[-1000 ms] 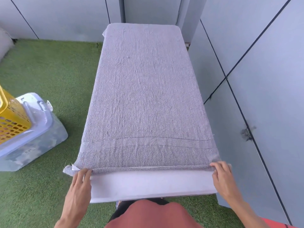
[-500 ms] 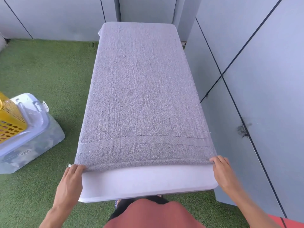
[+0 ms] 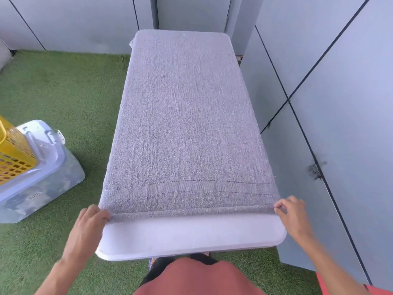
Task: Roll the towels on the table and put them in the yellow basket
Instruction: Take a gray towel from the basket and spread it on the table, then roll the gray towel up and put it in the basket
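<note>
Head camera looks down on a long grey terry-cloth towel [image 3: 187,124] spread flat along a narrow white table [image 3: 191,237], covering nearly all of it except a bare strip at the near end. The towel's near hem is turned over into a thin first fold running across the table's width. The left hand [image 3: 89,224] pinches the left end of that fold, fingers curled round the cloth at the table's corner. The right hand [image 3: 292,213] pinches the right end the same way, fingertips bent onto the rolled edge. A stitched band crosses the towel just beyond the fold. At the left edge of the view, well apart from the table, a yellow perforated plastic basket [image 3: 12,156] stands on the lid of a clear plastic storage bin [image 3: 46,179], which sits on green artificial turf [image 3: 63,92]. Grey wall panels [image 3: 340,103] run close along the table's right side and behind its far end.
</note>
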Demonstrator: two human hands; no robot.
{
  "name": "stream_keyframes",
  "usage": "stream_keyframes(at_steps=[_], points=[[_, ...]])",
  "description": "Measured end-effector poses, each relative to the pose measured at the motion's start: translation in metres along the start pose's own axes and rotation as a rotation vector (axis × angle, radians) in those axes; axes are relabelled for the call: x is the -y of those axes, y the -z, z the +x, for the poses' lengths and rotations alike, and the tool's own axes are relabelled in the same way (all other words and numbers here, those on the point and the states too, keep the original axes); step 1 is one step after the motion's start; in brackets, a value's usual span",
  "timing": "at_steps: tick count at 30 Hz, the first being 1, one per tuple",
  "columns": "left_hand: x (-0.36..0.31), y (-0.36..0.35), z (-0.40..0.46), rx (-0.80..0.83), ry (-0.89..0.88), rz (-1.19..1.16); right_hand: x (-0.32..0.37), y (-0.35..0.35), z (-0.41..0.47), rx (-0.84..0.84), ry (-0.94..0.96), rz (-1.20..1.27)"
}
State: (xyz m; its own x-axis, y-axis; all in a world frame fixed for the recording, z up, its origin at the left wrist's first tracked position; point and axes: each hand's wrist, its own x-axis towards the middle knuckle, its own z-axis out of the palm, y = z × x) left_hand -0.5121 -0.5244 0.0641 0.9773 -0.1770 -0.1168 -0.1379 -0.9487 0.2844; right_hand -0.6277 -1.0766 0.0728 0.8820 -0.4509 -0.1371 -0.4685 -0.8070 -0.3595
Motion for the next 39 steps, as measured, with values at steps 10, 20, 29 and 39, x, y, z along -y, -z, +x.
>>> stream_keyframes(at_steps=[10,20,29,39], points=[[0.001,-0.029,-0.015,-0.059,-0.051,0.112,-0.008,-0.025,-0.027,0.028,0.107,-0.079],[0.002,-0.026,0.007,0.009,-0.078,0.15,-0.003,-0.029,-0.013,-0.016,0.088,-0.17],[0.005,0.02,0.032,0.432,0.056,-0.044,-0.014,0.009,0.001,0.258,0.094,-0.085],[-0.001,0.014,0.027,0.275,0.156,-0.156,0.002,-0.008,-0.006,0.011,0.061,-0.055]])
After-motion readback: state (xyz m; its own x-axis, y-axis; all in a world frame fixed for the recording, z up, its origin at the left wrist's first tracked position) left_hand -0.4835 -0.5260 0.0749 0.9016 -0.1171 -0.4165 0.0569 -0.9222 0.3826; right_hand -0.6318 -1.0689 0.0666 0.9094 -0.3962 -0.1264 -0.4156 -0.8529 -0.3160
